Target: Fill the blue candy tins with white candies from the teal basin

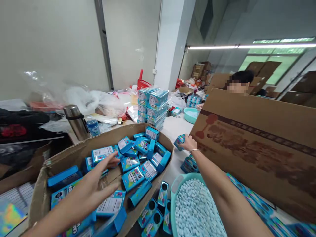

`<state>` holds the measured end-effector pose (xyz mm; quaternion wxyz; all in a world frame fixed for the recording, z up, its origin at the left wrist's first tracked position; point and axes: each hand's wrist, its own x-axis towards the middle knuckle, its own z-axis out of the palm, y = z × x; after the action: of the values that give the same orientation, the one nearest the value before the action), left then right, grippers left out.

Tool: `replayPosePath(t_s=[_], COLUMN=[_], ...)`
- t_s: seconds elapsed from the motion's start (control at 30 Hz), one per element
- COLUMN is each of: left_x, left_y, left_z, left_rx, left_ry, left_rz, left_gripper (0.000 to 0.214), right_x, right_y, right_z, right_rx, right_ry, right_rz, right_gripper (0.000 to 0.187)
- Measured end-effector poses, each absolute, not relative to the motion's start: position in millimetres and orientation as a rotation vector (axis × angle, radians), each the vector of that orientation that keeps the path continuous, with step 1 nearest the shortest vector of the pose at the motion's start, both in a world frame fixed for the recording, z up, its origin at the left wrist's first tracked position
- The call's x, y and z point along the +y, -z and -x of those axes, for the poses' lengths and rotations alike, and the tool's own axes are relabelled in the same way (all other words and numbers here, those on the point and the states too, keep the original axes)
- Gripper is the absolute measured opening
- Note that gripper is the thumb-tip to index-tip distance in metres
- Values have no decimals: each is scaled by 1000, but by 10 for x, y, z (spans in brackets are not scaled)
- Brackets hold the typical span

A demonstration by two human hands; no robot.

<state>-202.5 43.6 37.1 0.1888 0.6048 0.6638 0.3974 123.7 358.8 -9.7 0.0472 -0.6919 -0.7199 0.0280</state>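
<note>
Over a cardboard box [170, 144] of loose blue packs [133, 178], my left hand [103, 174] hovers with its fingers spread and nothing in them. My right hand [189, 144] is stretched out across the table, fingers closed on a small blue pack [179, 142]. Just below that hand more blue packs [190, 164] stand on the table. Under my right forearm sits a mint-green basin [173, 197] full of small pale-blue candy-like pieces [195, 207]. Between the basin and the box, several upright blue packs [163, 194] show dark round openings on top.
Wrapped blue packs [153, 105] are stacked behind the box. A steel thermos [76, 121] and a blue-labelled bottle [93, 126] stand at left. A tall cardboard panel [259, 138] blocks the right, with a person [239, 82] behind it. Farther back is another green basin [190, 118].
</note>
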Motion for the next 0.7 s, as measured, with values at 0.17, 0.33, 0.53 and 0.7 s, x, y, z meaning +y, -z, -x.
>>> replayPosePath(t_s=[0.17, 0.33, 0.53, 0.7], left_x=[1590, 2495, 2894, 2645], left_y=[-373, -184, -33, -57], left_z=[2120, 1819, 1754, 1874], left_rx=[1820, 1873, 1966, 1947], left_ry=[-628, -191, -11, 101], left_rz=[-2346, -2423, -2248, -2204], left_gripper=[61, 51, 42, 37], right_x=[3666, 3436, 2846, 2694], right_y=[425, -1, -147, -37], right_z=[-1252, -1138, 24, 386], right_rx=[-2258, -2159, -2489, -2516], right_ry=[-180, 43, -136, -371], right_rz=[2140, 1860, 1610, 1780], right_gripper=[64, 51, 47, 54])
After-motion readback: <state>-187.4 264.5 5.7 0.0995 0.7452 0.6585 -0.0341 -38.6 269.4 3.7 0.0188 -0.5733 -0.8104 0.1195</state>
